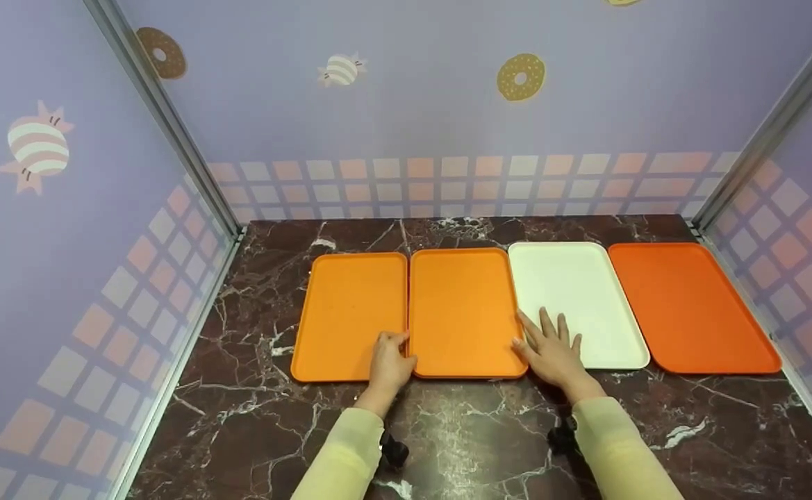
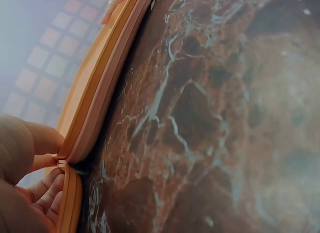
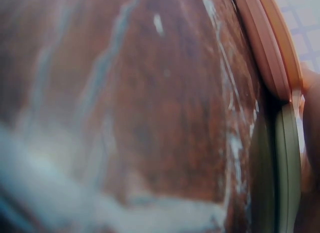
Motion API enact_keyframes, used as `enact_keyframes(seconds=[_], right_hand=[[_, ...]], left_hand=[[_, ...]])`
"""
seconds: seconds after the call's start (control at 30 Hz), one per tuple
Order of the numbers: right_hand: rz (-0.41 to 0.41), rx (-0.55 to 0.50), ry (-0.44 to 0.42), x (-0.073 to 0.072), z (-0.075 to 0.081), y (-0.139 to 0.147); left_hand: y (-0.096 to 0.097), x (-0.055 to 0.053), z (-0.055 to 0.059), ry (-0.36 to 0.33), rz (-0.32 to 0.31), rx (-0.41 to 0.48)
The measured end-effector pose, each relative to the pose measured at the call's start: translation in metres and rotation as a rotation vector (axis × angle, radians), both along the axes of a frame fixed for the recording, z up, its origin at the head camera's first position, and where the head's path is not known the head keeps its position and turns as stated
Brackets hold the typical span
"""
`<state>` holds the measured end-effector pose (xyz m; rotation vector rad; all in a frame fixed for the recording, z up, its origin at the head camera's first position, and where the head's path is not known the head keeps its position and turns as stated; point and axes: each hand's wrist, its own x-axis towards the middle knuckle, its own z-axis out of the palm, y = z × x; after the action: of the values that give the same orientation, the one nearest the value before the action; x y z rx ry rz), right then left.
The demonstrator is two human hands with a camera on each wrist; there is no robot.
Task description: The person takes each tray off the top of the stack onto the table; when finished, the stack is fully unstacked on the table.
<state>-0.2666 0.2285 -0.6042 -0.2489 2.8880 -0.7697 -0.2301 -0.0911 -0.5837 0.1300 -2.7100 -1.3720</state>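
My left hand (image 1: 392,364) is at the seam between the left orange tray (image 1: 350,316) and the middle orange tray (image 1: 460,312). Its thumb touches the middle tray's front left corner; its bent fingers (image 2: 50,190) lie inside the left tray's rim. Whether they pinch a rim, I cannot tell. My right hand (image 1: 555,354) spreads its fingers over the white tray (image 1: 572,292), with thumb and forefinger at the middle tray's right edge. Under the middle orange tray, a pinkish tray (image 2: 100,100) shows in the left wrist view.
A red-orange tray (image 1: 697,305) lies to the right of the white one, close to the right wall. All the trays form a row on a dark marbled table (image 1: 253,430). Lilac panels (image 1: 412,118) enclose the back and both sides.
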Motion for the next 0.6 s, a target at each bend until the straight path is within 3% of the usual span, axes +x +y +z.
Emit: enact_keyframes(seconds=[0.37,0.6], right_hand=[[0.002,-0.002,-0.004,0.0004,0.0015,-0.0007],[0.007,-0.009,0.008,0.0011,0.0019,-0.0009]], left_hand=[[0.0013,-0.0015,-0.0004,0.026,0.071,0.11],[-0.0032,-0.0025,0.0022,0.025,0.08,0.162]])
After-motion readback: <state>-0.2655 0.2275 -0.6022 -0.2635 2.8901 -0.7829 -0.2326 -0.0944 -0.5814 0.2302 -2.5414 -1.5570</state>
